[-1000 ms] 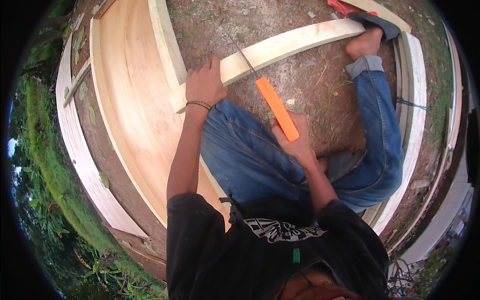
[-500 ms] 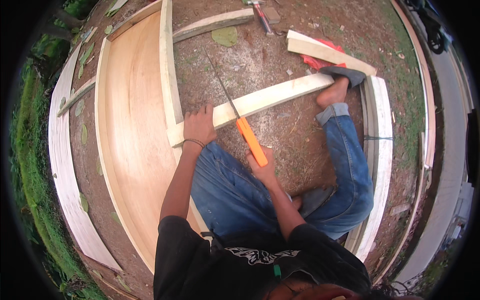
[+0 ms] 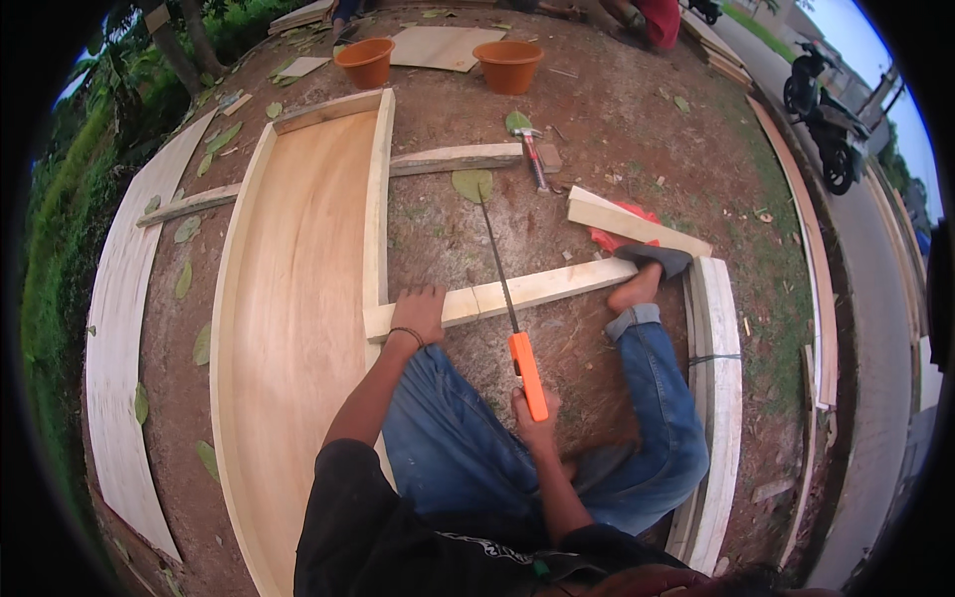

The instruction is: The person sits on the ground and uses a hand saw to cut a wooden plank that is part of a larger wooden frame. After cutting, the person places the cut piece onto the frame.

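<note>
My right hand [image 3: 535, 418] is closed around the orange handle of a handsaw [image 3: 525, 368]. Its thin dark blade points away from me and crosses over a pale wooden batten [image 3: 557, 287]; whether it touches the wood I cannot tell. A thin dark line runs across the batten just left of the blade. With its fingers over the batten near the left end, my left hand [image 3: 420, 310] presses and grips it. That end rests on the rim of a shallow wooden frame with a plywood panel [image 3: 288, 298]. My foot [image 3: 637, 284] is at the batten's right end.
A hammer [image 3: 537, 164] lies beyond the batten, near offcuts [image 3: 637, 221] on red plastic. Tied planks [image 3: 718, 398] are at my right. Two orange tubs [image 3: 507, 68] stand farther off, near another person's red clothing [image 3: 662, 28]. Motorbikes [image 3: 831, 129] are by the road.
The view has tilted up, bringing tubs and people into sight. The saw has shifted right along the batten, and the dark line now shows between it and my left hand.
</note>
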Tool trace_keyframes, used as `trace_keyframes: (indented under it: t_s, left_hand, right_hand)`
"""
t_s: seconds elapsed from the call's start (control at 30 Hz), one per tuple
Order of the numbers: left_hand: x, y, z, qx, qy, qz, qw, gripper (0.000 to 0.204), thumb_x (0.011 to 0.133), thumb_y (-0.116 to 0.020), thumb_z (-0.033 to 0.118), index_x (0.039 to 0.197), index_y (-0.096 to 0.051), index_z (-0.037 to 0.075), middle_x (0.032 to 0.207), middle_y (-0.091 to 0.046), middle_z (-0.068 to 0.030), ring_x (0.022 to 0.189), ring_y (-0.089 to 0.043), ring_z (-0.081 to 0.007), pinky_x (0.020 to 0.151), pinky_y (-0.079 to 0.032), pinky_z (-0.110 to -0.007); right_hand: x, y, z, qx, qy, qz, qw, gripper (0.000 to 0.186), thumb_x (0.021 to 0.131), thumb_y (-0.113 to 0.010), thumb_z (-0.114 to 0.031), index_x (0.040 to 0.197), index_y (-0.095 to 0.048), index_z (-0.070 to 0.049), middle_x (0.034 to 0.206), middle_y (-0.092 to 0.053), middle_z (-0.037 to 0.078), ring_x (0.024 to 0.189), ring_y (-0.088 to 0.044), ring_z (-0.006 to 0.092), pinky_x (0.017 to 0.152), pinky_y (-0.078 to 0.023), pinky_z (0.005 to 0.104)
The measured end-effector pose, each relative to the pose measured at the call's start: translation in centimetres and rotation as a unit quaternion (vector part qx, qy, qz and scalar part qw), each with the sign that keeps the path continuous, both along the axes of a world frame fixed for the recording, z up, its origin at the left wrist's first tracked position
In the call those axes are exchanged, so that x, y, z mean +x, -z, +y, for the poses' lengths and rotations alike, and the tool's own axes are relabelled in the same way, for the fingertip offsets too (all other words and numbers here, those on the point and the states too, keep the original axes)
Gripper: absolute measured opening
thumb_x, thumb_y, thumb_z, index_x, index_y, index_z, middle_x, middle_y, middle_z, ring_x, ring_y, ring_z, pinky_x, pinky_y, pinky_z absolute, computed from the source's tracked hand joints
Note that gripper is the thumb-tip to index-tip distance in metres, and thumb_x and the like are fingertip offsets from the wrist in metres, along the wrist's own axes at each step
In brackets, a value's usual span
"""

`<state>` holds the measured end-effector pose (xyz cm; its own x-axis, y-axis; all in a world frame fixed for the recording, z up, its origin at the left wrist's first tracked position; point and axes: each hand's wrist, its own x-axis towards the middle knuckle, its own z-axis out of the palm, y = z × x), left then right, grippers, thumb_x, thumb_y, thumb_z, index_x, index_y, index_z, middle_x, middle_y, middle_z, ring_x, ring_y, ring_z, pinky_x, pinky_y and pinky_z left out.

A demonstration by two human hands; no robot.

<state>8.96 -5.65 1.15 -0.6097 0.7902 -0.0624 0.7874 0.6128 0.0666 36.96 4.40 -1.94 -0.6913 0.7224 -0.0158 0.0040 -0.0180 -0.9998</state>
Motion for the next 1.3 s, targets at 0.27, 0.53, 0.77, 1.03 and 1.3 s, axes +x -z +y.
trace_keyframes:
  t_s: [0.27, 0.53, 0.77, 1.03, 1.3]
  left_hand:
    - [0.5, 0.1, 1.3, 0.007, 0.020, -0.014, 1.000, 0.079, 0.064, -0.084, 0.032, 0.131, -0.052, 0.005, 0.132, -0.055, -0.0148, 0.128, -0.052, -0.0310, 0.100, -0.046, -0.049]
    - [0.8, 0.1, 5.4, -0.092, -0.063, -0.088, 0.990, 0.093, 0.060, -0.086, 0.042, 0.138, -0.051, 0.006, 0.133, -0.059, -0.0155, 0.129, -0.053, -0.0322, 0.101, -0.042, -0.057]
    - [2.1, 0.9, 1.7, -0.026, -0.076, -0.062, 0.995, 0.066, 0.063, -0.085, 0.037, 0.115, -0.063, 0.004, 0.113, -0.070, -0.0140, 0.106, -0.068, -0.0324, 0.094, -0.051, -0.049]
    - [1.4, 0.6, 3.2, 0.001, -0.061, -0.046, 0.997, 0.063, 0.068, -0.083, 0.032, 0.122, -0.062, 0.006, 0.118, -0.068, -0.0152, 0.113, -0.065, -0.0308, 0.101, -0.045, -0.046]
    - [1.3, 1.1, 3.0, 0.011, -0.070, -0.039, 0.997, 0.064, 0.069, -0.083, 0.030, 0.123, -0.061, 0.006, 0.117, -0.068, -0.0159, 0.113, -0.065, -0.0312, 0.100, -0.044, -0.046]
  right_hand:
    - [6.3, -2.7, -0.7, -0.060, -0.007, -0.069, 0.996, 0.025, 0.092, -0.069, -0.011, 0.070, -0.060, -0.001, 0.056, -0.053, -0.002, 0.050, -0.048, 0.0071, 0.048, -0.038, 0.0281]
    - [10.8, -3.2, -0.3, -0.024, -0.041, -0.085, 0.995, 0.019, 0.095, -0.065, -0.008, 0.078, -0.062, -0.001, 0.054, -0.051, -0.001, 0.044, -0.047, 0.0076, 0.042, -0.036, 0.0261]
    - [11.5, -7.3, -0.2, 0.028, -0.098, -0.139, 0.985, 0.020, 0.087, -0.071, -0.009, 0.074, -0.061, 0.002, 0.055, -0.053, 0.004, 0.051, -0.051, 0.0107, 0.050, -0.041, 0.0314]
    - [13.1, -11.1, -0.9, -0.015, -0.086, -0.121, 0.989, 0.014, 0.089, -0.069, -0.006, 0.080, -0.064, 0.003, 0.066, -0.065, 0.005, 0.059, -0.060, 0.0084, 0.055, -0.046, 0.0278]
    - [10.5, -9.2, -1.4, -0.051, -0.067, -0.150, 0.985, 0.019, 0.089, -0.069, -0.010, 0.076, -0.061, 0.002, 0.059, -0.055, 0.001, 0.057, -0.053, 0.0062, 0.053, -0.043, 0.0286]
